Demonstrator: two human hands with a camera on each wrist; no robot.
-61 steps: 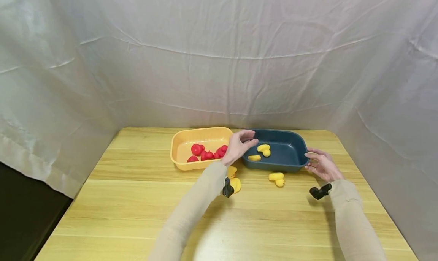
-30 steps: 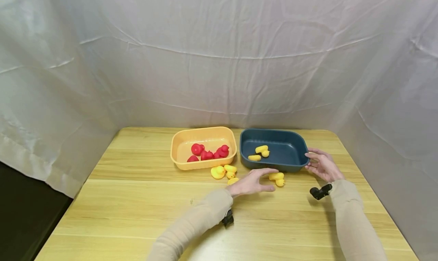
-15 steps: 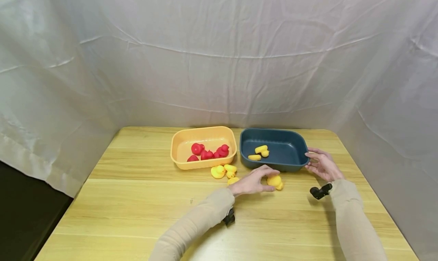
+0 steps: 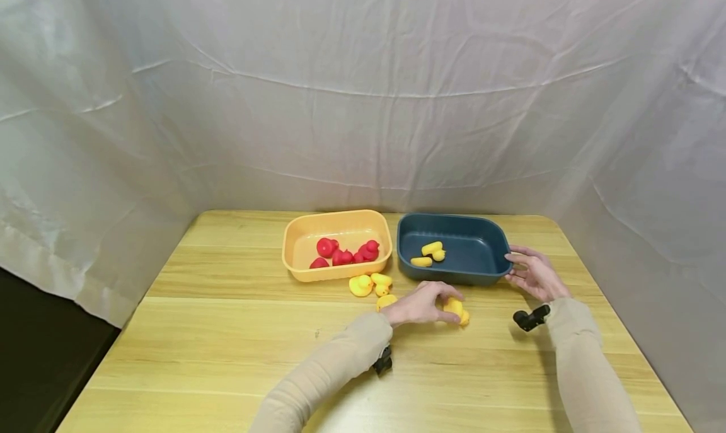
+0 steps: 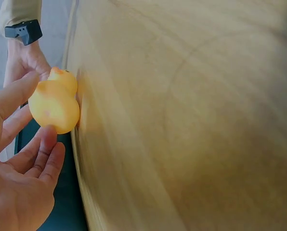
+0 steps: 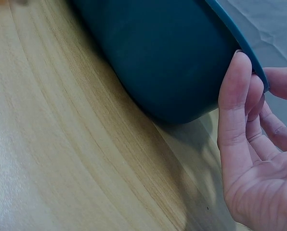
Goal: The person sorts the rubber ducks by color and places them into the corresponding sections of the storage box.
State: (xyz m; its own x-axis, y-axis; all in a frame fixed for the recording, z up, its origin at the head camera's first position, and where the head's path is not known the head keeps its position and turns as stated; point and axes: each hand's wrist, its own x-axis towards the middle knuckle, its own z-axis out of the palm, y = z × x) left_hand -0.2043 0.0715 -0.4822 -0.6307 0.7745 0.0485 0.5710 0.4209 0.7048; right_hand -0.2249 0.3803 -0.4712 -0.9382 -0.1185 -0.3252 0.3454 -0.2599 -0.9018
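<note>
My left hand (image 4: 421, 304) pinches a yellow rubber duck (image 5: 54, 108) between thumb and fingertips, low over the table in front of the dark blue bin (image 4: 482, 277). Its head points away from the palm. At the bin's right end my right hand (image 4: 535, 275) grips the rim, thumb and fingers on either side of it in the right wrist view. Inside the bin, near its left end, lie a yellow duck (image 4: 433, 248) on its side and another yellow piece (image 4: 421, 262).
Left of the bin stands an orange-yellow bin (image 4: 295, 270) holding several red ducks (image 4: 342, 257). More yellow ducks (image 4: 361, 285) lie on the wooden table (image 4: 227, 345) before it, one partly behind my left wrist. White cloth (image 4: 363, 105) hangs behind and at both sides.
My left hand has come from above the bins down to the duck on the table, closed its fingers on it and drawn it slightly nearer. My right hand has stayed at the bin's rim.
</note>
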